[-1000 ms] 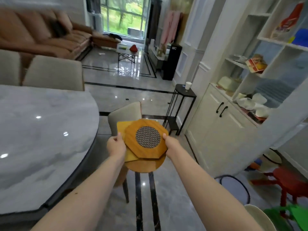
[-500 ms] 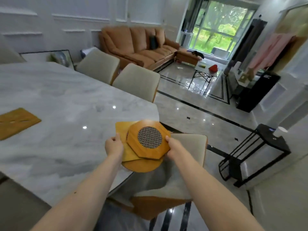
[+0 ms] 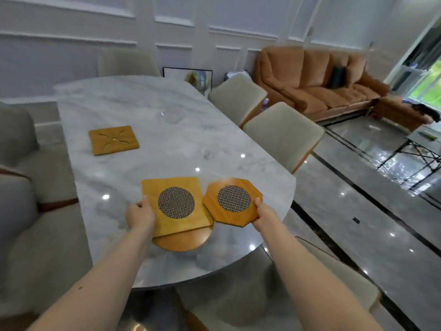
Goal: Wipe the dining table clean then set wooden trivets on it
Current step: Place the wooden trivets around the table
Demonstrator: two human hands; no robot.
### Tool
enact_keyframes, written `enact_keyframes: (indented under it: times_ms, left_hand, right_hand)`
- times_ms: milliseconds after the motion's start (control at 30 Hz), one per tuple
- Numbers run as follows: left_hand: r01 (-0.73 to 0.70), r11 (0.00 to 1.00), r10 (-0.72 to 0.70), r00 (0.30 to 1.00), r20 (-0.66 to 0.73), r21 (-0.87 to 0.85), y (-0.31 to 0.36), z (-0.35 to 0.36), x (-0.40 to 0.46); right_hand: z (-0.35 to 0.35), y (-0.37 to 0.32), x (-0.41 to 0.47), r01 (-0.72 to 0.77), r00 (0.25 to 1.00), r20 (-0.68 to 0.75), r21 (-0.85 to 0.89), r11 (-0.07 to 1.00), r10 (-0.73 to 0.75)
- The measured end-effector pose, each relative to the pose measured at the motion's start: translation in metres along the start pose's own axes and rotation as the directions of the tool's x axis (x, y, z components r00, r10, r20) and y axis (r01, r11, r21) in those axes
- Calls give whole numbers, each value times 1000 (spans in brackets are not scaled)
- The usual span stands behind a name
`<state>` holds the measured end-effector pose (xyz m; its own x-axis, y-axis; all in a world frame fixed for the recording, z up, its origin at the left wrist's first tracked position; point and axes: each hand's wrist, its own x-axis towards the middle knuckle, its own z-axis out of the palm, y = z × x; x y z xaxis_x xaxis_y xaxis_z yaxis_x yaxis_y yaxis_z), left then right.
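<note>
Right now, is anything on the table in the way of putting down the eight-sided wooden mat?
Nothing visible blocks it. The right hand holds the octagonal trivet over bare marble near the table end. The square trivet in the left hand sits beside it, and another trivet lies far off.

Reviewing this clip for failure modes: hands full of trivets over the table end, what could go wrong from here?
1. The left hand grips the square trivet and the round trivet under it at one edge; the round one could slide out.
2. The right hand pinches the octagonal trivet near the marble table edge; set there, it could be knocked off.
</note>
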<state>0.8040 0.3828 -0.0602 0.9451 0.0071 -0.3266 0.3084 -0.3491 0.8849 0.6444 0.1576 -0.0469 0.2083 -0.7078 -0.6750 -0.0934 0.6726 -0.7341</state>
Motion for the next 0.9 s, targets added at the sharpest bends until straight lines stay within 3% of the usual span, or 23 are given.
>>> enact_keyframes:
  times_ms: [367, 533, 700, 800, 900]
  left_hand:
    - [138, 986, -160, 932, -325, -89, -47, -17, -23]
    - [158, 982, -184, 915, -360, -102, -57, -8, -25]
    - [155, 983, -180, 916, -359, -96, -57, 6, -23]
    - [158, 980, -191, 920, -343, -123, -56, 12, -22]
    - [136, 981, -175, 927, -333, -135, -53, 16, -20]
  right_hand:
    - [11, 22, 71, 69, 996, 86, -385, 920, -38]
    - [34, 44, 78, 1, 994, 101, -316, 949, 32]
    - [47, 42, 82, 47, 985, 174, -326, 944, 11]
    - [43, 41, 89, 87, 985, 172, -508, 857, 2]
    - [38, 40, 92, 166, 985, 159, -725, 669, -72]
